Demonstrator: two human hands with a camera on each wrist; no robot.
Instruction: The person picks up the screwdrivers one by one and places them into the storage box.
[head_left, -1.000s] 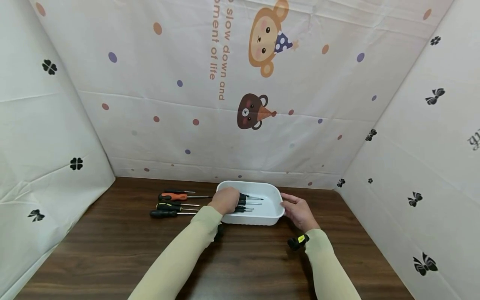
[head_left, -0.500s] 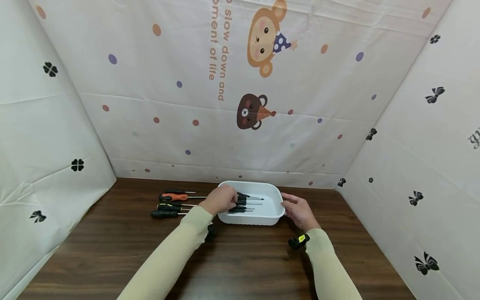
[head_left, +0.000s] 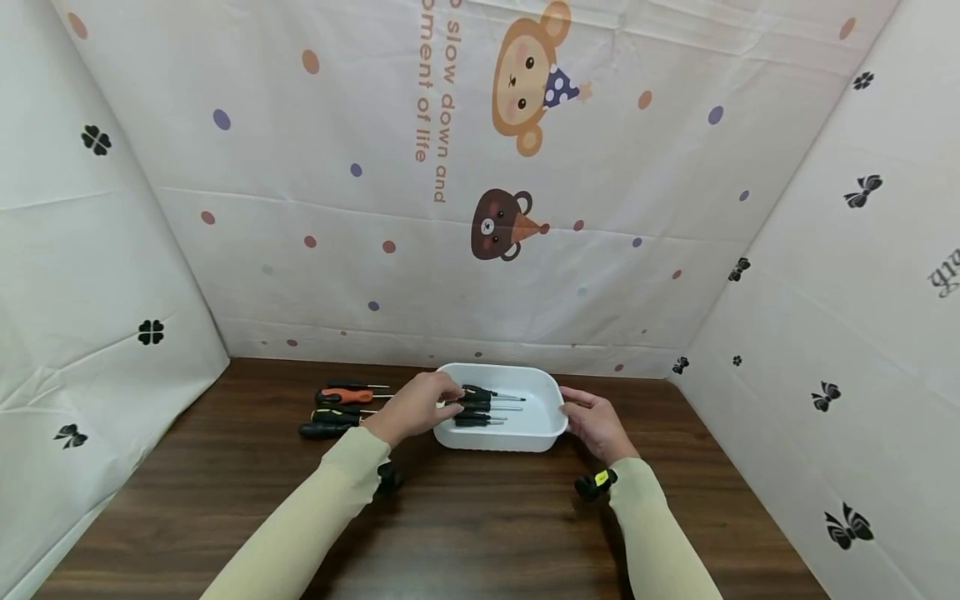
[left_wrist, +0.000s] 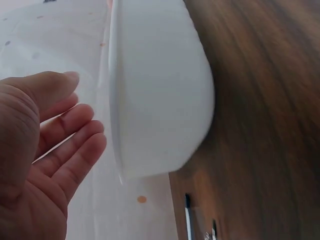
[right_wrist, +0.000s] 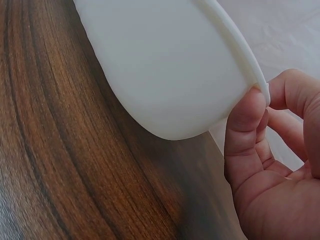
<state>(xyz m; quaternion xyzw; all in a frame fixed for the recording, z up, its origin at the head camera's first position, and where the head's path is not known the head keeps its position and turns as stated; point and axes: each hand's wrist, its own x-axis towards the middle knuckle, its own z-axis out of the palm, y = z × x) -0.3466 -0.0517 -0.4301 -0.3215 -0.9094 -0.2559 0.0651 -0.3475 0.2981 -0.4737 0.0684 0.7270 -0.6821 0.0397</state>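
Observation:
A white plastic tray (head_left: pixel 542 417) stands on the wooden table, with several small dark-handled screwdrivers (head_left: pixel 477 407) lying side by side inside. At its left end is my left hand (head_left: pixel 422 406), thumb and fingers apart and nothing between them. The left wrist view shows the loosely bent fingers (left_wrist: pixel 82 150) just off the tray's outer wall (left_wrist: pixel 160 85). My right hand (head_left: pixel 596 425) pinches the right end of the tray. In the right wrist view, thumb and forefinger grip its rim (right_wrist: pixel 250 60).
Left of the tray lies a row of larger screwdrivers, including one with an orange handle (head_left: pixel 345 397) and dark ones (head_left: pixel 324 430) nearer me, their shafts partly behind my left hand. A printed cloth (head_left: pixel 390 275) walls off the table's back edge.
My left hand has drawn back leftward out of the tray and its fingers have spread, uncovering the screwdriver handles there. The right hand keeps its hold on the rim.

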